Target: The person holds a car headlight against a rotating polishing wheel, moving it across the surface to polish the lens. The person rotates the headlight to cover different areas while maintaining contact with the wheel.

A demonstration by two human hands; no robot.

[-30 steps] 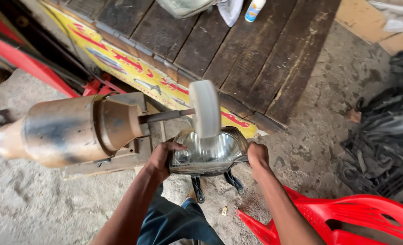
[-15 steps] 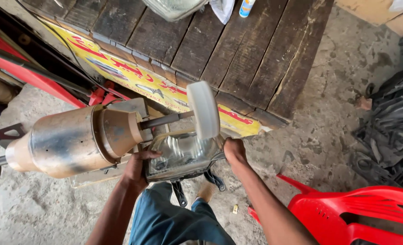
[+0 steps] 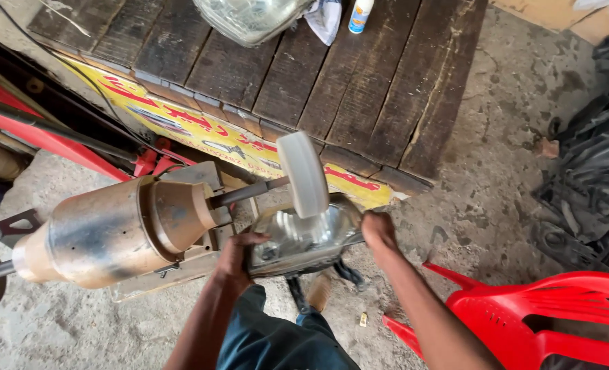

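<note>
Head view looks down on a headlight (image 3: 304, 240) held up against the lower edge of a white buffing wheel (image 3: 303, 175), its clear lens facing up and touching the wheel. The left hand (image 3: 238, 252) clasps the headlight's left end, fingers curled over the rim; the right hand (image 3: 378, 229) grips its right end, fingers wrapped under and mostly hidden behind the housing. Dark brackets hang below the headlight, partly covered by the forearms. The wheel sits on a thin shaft running left into a dusty metal motor (image 3: 113, 233), whose far end is cut off at the left edge; its mounting base is hard to make out under the grime. Behind the wheel stands a dark wooden plank table (image 3: 332, 89) with a yellow and red banner along its front edge. On it lie another headlight (image 3: 250, 17), cropped by the top edge, a white cloth (image 3: 325, 19) and a small white bottle (image 3: 361, 15), also cropped. A red plastic chair (image 3: 544, 322) stands at the lower right on the concrete floor (image 3: 496, 185), beside a dark pile of plastic parts (image 3: 592, 185).
</note>
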